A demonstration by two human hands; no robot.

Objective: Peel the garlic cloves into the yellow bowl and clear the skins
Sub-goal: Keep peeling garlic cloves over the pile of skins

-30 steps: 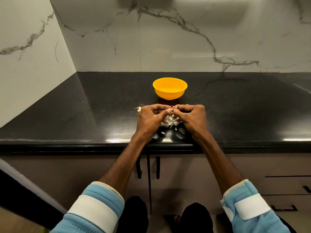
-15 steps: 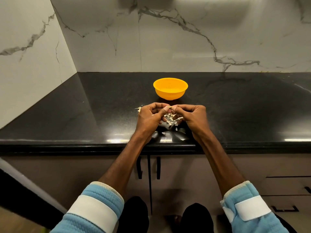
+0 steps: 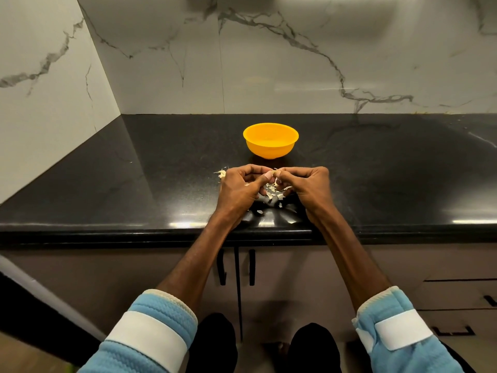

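Both hands are together on the near side of the round yellow plastic bowl (image 3: pixel 269 150). Our left hand (image 3: pixel 239 189) and right hand (image 3: pixel 306 187) are curled inward, thumb tips meeting on a small pale garlic clove (image 3: pixel 273 173) pinched between them. It's a light, firm little thing in dry papery skin, and likely slick once bare, so we judge the hold belongs at its ends while a nail works the loose skin.

Under the hands, nearer us than the bowl, a scatter of pale flaky garlic skins (image 3: pixel 274 191) lies on the glossy black stone counter (image 3: pixel 376 170). They look feather-light, apt to drift or cling to fingers. Another pale garlic piece (image 3: pixel 222 173) sits to the bowl's near left, just beside our left hand. What's inside the bowl we cannot tell.

The counter runs wide to either side of the bowl, and the marble wall (image 3: pixel 295 76) stands well behind it. The counter's front edge is near the skins, so a careless sweep could send them over.
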